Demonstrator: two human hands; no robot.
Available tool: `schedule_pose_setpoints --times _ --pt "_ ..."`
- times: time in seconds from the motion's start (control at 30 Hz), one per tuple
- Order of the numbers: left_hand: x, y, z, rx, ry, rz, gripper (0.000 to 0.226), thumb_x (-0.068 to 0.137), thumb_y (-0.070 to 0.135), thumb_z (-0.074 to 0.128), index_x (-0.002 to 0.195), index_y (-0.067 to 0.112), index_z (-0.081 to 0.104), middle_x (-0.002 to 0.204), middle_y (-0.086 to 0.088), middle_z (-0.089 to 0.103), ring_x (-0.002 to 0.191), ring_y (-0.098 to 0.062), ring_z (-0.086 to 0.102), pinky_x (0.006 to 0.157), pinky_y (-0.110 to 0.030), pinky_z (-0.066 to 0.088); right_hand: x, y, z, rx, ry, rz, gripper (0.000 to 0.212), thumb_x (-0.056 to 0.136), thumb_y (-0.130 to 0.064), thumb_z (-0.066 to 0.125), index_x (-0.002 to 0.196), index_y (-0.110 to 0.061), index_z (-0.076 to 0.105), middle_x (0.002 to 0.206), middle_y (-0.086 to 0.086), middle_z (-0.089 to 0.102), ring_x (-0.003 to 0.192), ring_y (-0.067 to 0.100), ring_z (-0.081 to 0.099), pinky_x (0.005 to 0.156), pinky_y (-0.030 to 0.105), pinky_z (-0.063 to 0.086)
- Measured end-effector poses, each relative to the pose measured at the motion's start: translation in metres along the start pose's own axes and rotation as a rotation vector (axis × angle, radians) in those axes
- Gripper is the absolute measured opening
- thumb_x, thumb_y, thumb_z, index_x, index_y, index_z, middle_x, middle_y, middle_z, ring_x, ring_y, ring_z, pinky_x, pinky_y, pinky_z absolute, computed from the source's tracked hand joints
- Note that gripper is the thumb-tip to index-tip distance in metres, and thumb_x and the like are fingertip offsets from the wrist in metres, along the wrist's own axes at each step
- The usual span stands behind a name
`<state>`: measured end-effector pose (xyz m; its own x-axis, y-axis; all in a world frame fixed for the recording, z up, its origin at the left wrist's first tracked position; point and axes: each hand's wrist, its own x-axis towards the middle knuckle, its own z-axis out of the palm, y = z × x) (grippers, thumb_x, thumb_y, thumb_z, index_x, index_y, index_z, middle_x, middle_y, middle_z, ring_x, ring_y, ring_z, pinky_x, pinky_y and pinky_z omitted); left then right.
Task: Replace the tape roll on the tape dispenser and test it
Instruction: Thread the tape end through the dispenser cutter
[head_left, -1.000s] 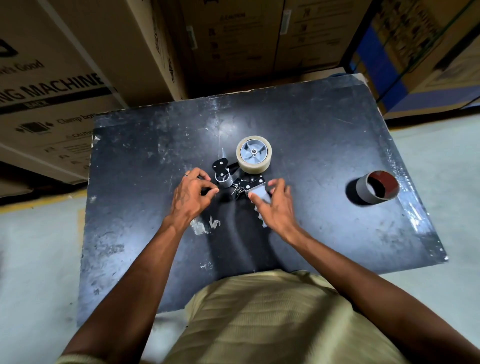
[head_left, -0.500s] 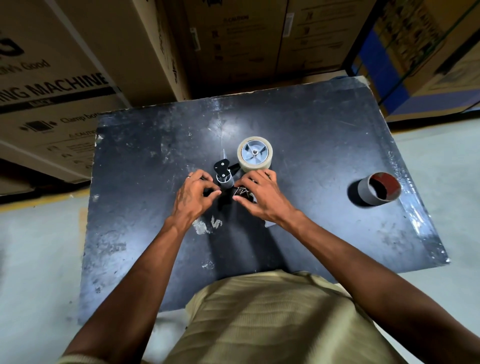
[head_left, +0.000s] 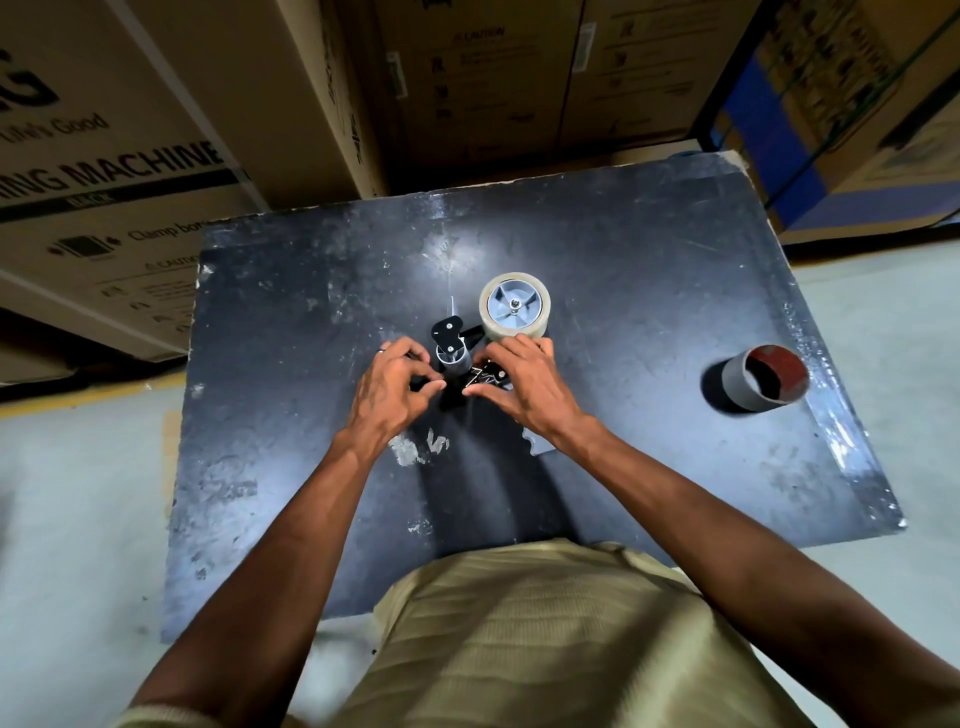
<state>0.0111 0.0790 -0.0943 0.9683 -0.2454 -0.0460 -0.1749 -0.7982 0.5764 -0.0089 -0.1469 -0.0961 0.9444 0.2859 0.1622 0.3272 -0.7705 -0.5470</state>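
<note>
Black scuffed table (head_left: 291, 467), cartons behind, dispenser job mid-way.
Left hand (head_left: 387, 387) pinched closed on tape dispenser (head_left: 451, 349) front; right hand (head_left: 524, 387) pinching its cutter end; new tan tape roll (head_left: 514, 307) seated on hub, mid-table; spent core (head_left: 763, 376) far right. Risk: tape misthreaded, sticking to itself.

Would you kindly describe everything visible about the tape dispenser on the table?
The tape dispenser lies on its side mid-way across the black table. A pale tape roll sits on its grey spoked hub at the far end. Nearer are a black plate with two screws, a grey roller and a metal blade area. The left hand and right hand pinch its front; its light handle shows below the right wrist.
</note>
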Motion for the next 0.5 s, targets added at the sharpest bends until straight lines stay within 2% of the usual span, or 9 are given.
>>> schedule_pose_setpoints --times 0.17,0.33,0.5 --pt "0.0004 -0.0006 -0.0017 0.015 -0.008 0.010 0.010 0.078 0.028 0.084 0.084 0.020 0.082 0.101 0.008 0.061 0.095 -0.020 0.055 0.081 -0.042 0.051 0.0058 -0.0007 0.0019 0.009 0.018 0.030 0.040 0.079 -0.057 0.075 0.091 -0.019 0.072 0.084 -0.003 0.060 0.088 0.021 0.056 0.082 0.033 0.028" --pt "0.0003 -0.0023 -0.0016 0.017 -0.014 0.011 0.011 0.078 0.030 0.083 0.084 0.021 0.082 0.101 0.010 0.060 0.095 -0.018 0.054 0.081 -0.042 0.052 0.0064 -0.0041 0.0037 -0.006 0.045 0.052 0.041 0.078 -0.056 0.075 0.091 -0.018 0.072 0.085 -0.002 0.063 0.087 0.021 0.057 0.082 0.027 0.020" --pt "0.0002 -0.0005 -0.0026 0.014 -0.009 0.012 0.011 0.079 0.029 0.083 0.086 0.020 0.082 0.101 0.010 0.061 0.094 -0.015 0.051 0.081 -0.038 0.050 0.0069 -0.0079 0.0052 -0.011 0.084 0.081 0.040 0.076 -0.052 0.079 0.088 -0.015 0.073 0.085 0.000 0.065 0.085 0.024 0.061 0.079 0.027 0.019"
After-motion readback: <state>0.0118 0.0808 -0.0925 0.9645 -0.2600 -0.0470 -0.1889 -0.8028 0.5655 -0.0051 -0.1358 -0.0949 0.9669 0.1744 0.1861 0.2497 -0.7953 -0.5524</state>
